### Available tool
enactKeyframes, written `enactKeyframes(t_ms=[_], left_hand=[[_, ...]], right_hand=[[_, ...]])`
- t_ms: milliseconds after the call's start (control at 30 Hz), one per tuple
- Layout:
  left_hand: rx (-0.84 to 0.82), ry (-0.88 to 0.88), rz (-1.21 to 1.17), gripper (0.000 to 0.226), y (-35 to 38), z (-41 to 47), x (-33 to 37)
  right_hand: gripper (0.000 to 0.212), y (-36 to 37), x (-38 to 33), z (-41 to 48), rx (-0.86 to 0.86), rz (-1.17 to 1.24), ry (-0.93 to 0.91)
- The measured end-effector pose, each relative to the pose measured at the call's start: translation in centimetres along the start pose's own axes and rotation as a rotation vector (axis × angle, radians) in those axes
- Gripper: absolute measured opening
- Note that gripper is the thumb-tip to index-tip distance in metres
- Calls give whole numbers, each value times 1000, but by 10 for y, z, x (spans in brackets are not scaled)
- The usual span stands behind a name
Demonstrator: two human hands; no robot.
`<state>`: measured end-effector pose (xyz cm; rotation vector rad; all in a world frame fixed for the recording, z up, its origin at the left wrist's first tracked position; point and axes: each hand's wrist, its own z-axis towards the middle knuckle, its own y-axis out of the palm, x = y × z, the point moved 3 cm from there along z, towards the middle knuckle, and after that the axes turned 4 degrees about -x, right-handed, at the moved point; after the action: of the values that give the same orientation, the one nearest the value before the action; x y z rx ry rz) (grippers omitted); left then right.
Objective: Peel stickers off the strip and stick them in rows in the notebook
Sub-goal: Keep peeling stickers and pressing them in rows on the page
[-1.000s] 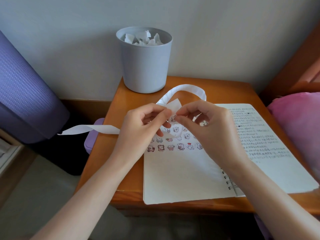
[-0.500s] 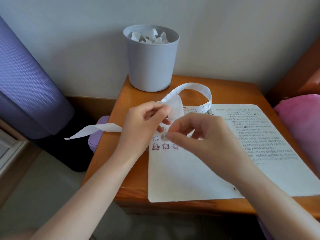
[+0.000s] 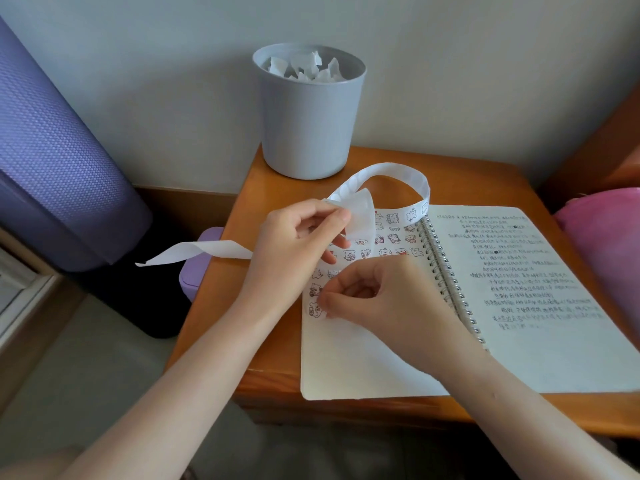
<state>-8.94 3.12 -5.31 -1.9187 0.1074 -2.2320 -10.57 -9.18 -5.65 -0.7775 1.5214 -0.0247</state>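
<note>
Right hand [image 3: 377, 299], tips pinched on a sticker (too small to make out), should press it flat w/ the row's left end on the notebook [image 3: 363, 362], while left hand [image 3: 294, 251] grips the strip [image 3: 391, 171] just above.

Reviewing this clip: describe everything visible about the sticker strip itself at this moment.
The sticker strip is a long, narrow band of white, glossy-looking backing paper. It arches in a loop above the wooden table behind the notebook; the end coming down near the spiral binding carries small cartoon animal stickers. The left hand pinches it in a fingertip grip, where a flap curls up. From there a plain tail trails left past the table edge, twisting in the air. The right hand is not touching it.
</note>
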Motion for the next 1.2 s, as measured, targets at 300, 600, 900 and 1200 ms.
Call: enactKeyframes(t_ms=[300, 600, 900, 1200], left_hand=[[4, -7, 20, 11, 1, 0, 0], [2, -2, 24, 12, 0, 0, -1], [3, -3, 20, 12, 0, 0, -1], [18, -5, 4, 11, 0, -1, 1]], right_hand=[[10, 4, -2, -2, 38, -46, -25], [14, 6, -4, -4, 75, -104, -50], [10, 9, 1, -1, 76, -201, -30], [21, 2, 4, 2, 99, -199, -45]])
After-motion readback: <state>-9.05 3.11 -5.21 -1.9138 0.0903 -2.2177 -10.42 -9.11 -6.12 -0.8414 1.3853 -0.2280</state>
